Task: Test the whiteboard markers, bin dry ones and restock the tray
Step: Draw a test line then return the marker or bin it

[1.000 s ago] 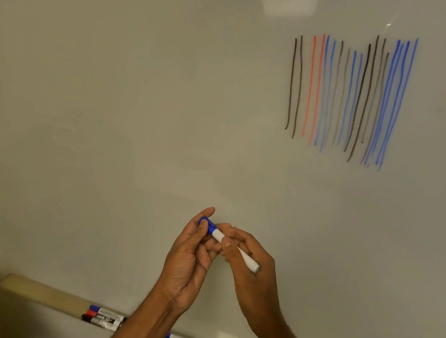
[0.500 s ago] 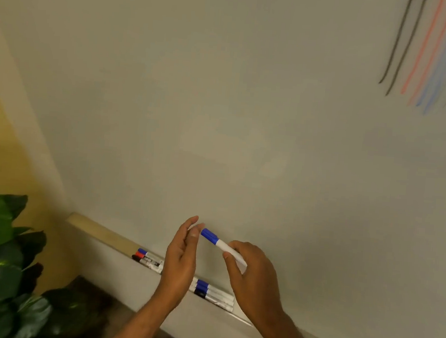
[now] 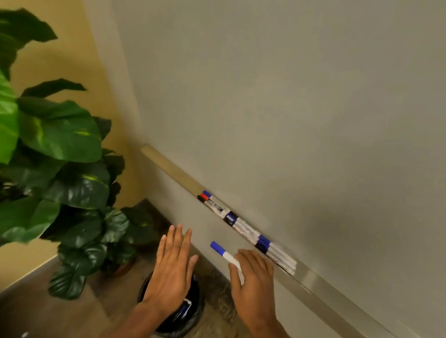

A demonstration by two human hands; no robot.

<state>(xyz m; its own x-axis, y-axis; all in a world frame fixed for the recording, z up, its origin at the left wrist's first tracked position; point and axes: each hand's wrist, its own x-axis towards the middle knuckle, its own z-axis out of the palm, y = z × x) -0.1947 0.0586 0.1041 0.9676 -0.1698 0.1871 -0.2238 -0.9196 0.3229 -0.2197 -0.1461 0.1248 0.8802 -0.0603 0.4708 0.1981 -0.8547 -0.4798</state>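
Whiteboard (image 3: 304, 95) now bare of test strokes in view; plant (image 3: 43, 139), tray (image 3: 314, 282) and black bin (image 3: 192, 317) newly seen. Left hand (image 3: 171, 266) off the cap, flat, fingers apart over bin. Right hand (image 3: 253, 282) fingers clamped on capped blue marker (image 3: 224, 254), below tray: likely headed for binning.

marker labels (image 3: 217, 205) too blurred

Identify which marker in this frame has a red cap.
The red-capped marker lies at the left end of the tray, between a blue-capped and a black-capped one; the other caps visible are blue or black.
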